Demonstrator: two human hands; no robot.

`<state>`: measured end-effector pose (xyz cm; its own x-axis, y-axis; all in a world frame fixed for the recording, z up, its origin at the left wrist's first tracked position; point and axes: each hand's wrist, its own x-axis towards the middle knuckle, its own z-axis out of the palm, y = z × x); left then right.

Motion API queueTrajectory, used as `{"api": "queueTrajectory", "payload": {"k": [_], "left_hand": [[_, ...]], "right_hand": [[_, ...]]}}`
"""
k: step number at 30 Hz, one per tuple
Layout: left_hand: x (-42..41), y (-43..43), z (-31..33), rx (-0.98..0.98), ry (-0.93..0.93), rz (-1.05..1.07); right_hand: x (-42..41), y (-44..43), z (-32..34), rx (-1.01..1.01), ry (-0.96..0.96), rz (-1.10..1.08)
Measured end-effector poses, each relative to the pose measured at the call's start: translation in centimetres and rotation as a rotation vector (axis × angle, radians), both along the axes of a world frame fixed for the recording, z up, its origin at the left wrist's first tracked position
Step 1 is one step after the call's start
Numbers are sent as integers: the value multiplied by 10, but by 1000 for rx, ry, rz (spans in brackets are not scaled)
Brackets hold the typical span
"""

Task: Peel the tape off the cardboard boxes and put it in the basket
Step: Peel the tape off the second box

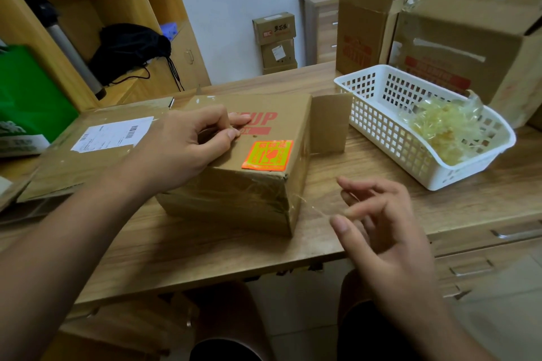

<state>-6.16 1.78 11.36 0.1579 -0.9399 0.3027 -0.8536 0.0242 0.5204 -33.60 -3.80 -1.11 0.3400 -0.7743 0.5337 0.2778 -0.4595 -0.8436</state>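
— Nearest to my lens from the head view is the right hand (381, 228), out past the front right corner of the cardboard box (249, 161). What are its fingers doing?

— Those fingers (343, 226) are spread loosely, thumb and forefinger nearly meeting around a thin strand of tape (311, 206). That strand runs back to the box's near right corner, where wrinkled clear tape covers the front face. I cannot tell how firmly the strand is pinched.

— And the left hand (187, 146)?

— It rests on top of the box, fingers curled, thumb and forefinger pinched together near the red lettering. Whether they have a tape edge between them, I cannot tell. An orange sticker (267, 155) lies on the box top, just right of that hand.

— Where is the box itself?

— It sits on the wooden surface (366, 161), one flap standing open at its far right end.

— The basket?

— Right of the box, a white basket (378, 123) stands near that open flap, on the same surface. A crumpled heap of yellowish peeled tape (443, 129) lies inside it. Left of the box lies a flattened carton (88, 155) bearing a white label. Beyond the basket, larger boxes (469, 47) stand.
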Motion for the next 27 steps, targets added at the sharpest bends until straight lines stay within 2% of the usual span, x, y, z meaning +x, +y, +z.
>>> {"api": "queueTrajectory", "payload": {"k": [3, 8, 12, 16, 22, 27], "left_hand": [[-3, -2, 1, 8, -15, 43], [-5, -9, -1, 1, -55, 104], [-10, -18, -3, -10, -86, 153], [-14, -23, -4, -23, -92, 182], [-19, -34, -8, -78, -257, 261], [-18, -37, -11, -92, -279, 279]], "right_hand": [[14, -11, 9, 121, -153, 149], [20, -25, 19, 330, -235, 263], [18, -25, 25, 294, -227, 200], [12, -9, 20, 149, -178, 126], [15, 22, 2, -18, -71, 194], [16, 6, 9, 79, 61, 129]]}}
